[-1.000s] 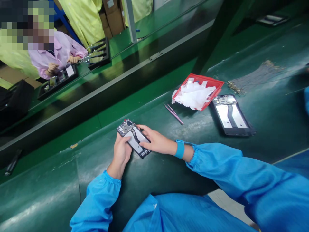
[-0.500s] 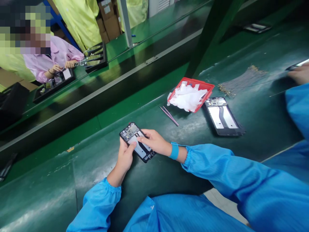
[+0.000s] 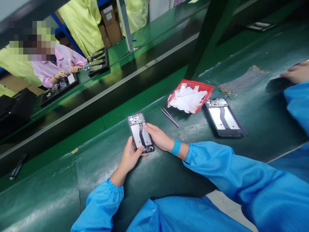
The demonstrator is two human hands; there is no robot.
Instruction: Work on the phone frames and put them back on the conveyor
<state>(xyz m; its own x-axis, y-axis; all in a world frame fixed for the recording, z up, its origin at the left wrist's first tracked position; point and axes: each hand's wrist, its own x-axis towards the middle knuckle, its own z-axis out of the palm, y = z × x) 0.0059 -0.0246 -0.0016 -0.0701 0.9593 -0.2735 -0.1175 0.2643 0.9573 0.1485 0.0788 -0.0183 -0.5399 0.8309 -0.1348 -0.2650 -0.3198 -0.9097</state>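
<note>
An opened phone (image 3: 136,133) with its circuit board and a dark ribbon cable showing is held above the green bench. My left hand (image 3: 130,153) grips its lower end, thumb on the bottom edge and fingers underneath. At the phone's right side, my right hand (image 3: 158,137) holds the edge, its thumb near the top of the ribbon cable. Pink tweezers (image 3: 170,117) lie on the bench to the right. Beyond them sits a red tray (image 3: 209,88) filled with white paper pieces (image 3: 187,98). A second opened phone (image 3: 223,117) lies beside the tray.
A bundle of thin cables (image 3: 243,80) lies at the right, near another person's hand (image 3: 298,73). Across the line a person in pink (image 3: 65,59) works over black trays (image 3: 60,90). A green post (image 3: 206,38) rises behind the red tray.
The held phone has turned more upright and moved slightly up. My left hand has slid from its left side to its lower end. The other person's hand at the right has shifted slightly left.
</note>
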